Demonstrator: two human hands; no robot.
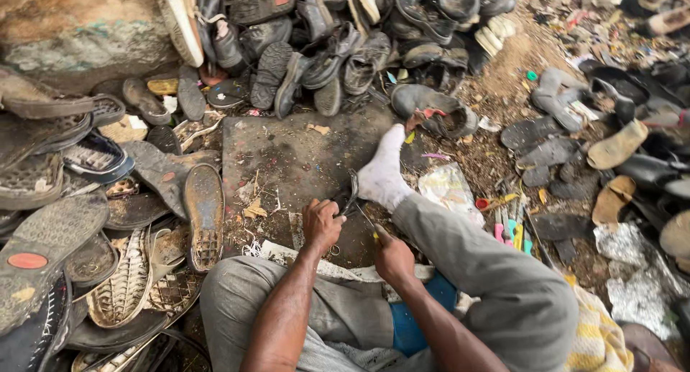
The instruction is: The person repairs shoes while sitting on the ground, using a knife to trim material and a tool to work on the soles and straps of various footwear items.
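In the head view, the left hand [321, 224] is seen closed, its fingers [332, 212] curled around the handles of a dark metal plier-like tool [350, 192], which is held just beside the white-socked foot [382, 174] above a dark flat slab [295, 163]. The right hand [392, 255] is closed around a thin tool with a yellowish handle [374, 232]. Worn soles [205, 214] and old shoes [345, 63] are heaped around the slab.

Dark metal tool [350, 192], perhaps pliers, upright beside the sock.
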